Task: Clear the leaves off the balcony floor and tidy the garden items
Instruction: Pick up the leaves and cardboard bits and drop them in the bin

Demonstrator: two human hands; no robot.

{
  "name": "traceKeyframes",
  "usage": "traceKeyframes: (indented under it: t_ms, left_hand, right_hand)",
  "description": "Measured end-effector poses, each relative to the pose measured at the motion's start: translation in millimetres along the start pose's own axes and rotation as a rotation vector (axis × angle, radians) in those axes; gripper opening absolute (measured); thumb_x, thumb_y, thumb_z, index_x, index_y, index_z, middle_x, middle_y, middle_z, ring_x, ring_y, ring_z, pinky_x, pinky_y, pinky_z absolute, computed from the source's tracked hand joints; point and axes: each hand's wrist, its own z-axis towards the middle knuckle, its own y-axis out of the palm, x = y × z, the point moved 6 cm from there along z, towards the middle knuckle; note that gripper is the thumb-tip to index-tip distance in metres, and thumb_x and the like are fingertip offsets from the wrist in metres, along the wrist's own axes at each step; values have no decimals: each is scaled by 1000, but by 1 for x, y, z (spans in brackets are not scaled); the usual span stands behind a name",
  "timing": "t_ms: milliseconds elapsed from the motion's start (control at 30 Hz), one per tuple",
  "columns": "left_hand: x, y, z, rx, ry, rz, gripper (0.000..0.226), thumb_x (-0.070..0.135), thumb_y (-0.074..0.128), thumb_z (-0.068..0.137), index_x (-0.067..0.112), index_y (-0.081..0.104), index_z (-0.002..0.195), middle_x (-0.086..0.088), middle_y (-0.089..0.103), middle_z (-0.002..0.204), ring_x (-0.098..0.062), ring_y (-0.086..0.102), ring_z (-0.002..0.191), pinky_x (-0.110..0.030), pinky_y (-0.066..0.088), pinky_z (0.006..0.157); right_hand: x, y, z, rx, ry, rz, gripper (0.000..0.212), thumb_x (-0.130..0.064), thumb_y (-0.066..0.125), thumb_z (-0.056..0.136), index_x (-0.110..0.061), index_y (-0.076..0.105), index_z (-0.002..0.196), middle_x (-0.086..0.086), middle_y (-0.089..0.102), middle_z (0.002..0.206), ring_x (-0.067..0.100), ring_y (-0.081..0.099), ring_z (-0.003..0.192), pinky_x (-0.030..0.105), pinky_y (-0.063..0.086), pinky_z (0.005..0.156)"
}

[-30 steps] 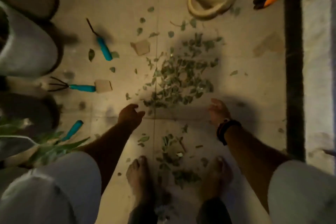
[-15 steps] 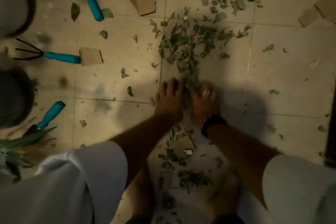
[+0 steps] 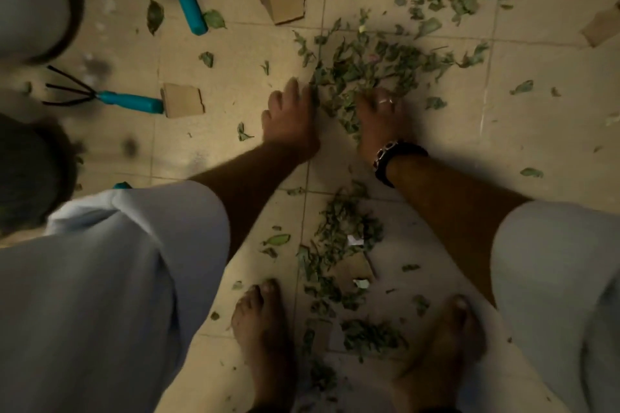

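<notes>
A heap of green leaves (image 3: 372, 64) lies on the beige tiled balcony floor (image 3: 503, 131), with loose leaves scattered around it. My left hand (image 3: 290, 117) rests flat on the floor at the heap's left edge, fingers straight. My right hand (image 3: 377, 117), with a ring and a dark wristband, presses on the heap's near right side, fingertips among the leaves. A second patch of leaves (image 3: 339, 258) lies between my bare feet (image 3: 265, 329). A teal-handled hand rake (image 3: 107, 98) and a teal-handled tool (image 3: 186, 2) lie to the left.
Cardboard scraps lie near the rake (image 3: 183, 100), above the heap (image 3: 285, 3), at the right edge (image 3: 600, 27) and among the near leaves (image 3: 352, 270). Pots (image 3: 30, 0) stand along the left side. Another teal handle (image 3: 121, 185) peeks out by my left sleeve.
My hands came together over the heap's near edge and have now parted a little, flanking it. The view dropped closer to the floor.
</notes>
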Motion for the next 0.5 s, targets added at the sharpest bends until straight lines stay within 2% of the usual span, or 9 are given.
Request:
traceKeyframes:
  t_ms: [67,133,200,233,300,333,400,467,500]
  left_hand:
    - [24,23,-14,-104,86,57,92,31,70,80,23,15,154,-9,8,162,-40,9,147,-58,23,116]
    - [38,48,-56,-179,161,66,107,41,76,75,17,10,156,-9,4,164,-38,5,149,-53,17,118]
    - [37,64,-107,-281,169,5,112,43,79,71,15,12,156,-8,6,163,-36,4,149,-52,17,121]
    - [34,68,-130,-342,194,-24,104,42,76,75,17,17,156,-8,10,163,-36,7,149,-52,20,120]
    - [20,62,-157,-366,246,-85,67,35,65,88,20,39,148,-10,27,158,-34,22,144,-48,29,115]
    - [6,53,-154,-306,218,-157,51,28,59,92,19,50,141,-10,36,153,-33,31,141,-45,33,114]
    - [-28,18,-123,-53,96,-215,37,16,54,92,18,60,129,-9,47,145,-30,41,134,-43,37,111]
    - [-68,-18,-71,168,-30,-85,37,20,52,92,19,58,128,-10,47,144,-30,42,132,-43,37,109]
    - [-89,-35,-42,207,-108,3,43,27,53,92,19,51,135,-13,41,149,-33,38,136,-45,32,112]
  right_hand:
    - [-11,22,-14,-45,-25,-76,69,-26,57,89,-29,23,149,11,14,157,41,16,140,51,27,110]
    - [-16,44,-49,10,-59,-99,65,-31,58,87,-23,35,147,10,29,153,38,30,135,48,33,105]
    - [-15,67,-96,9,-130,-82,63,-31,68,77,-18,52,137,10,47,143,38,46,125,48,44,94]
    - [-13,78,-120,-14,-191,-68,61,-27,72,72,-19,58,131,11,52,138,39,49,121,49,48,88]
    - [-8,93,-163,-35,-345,-71,61,-16,77,61,-24,66,120,12,59,129,42,53,114,52,53,78]
    - [-4,96,-178,-42,-397,-60,66,-10,80,54,-26,68,116,12,60,127,43,56,112,52,55,77]
    - [10,88,-182,-4,-391,51,70,4,76,50,-23,69,115,15,61,126,45,59,109,54,54,80]
    - [28,71,-163,82,-286,155,65,6,62,58,-19,65,118,17,59,129,46,56,113,56,51,89]
    - [38,60,-149,115,-214,173,64,3,57,64,-20,61,123,17,55,134,44,52,119,56,47,95]
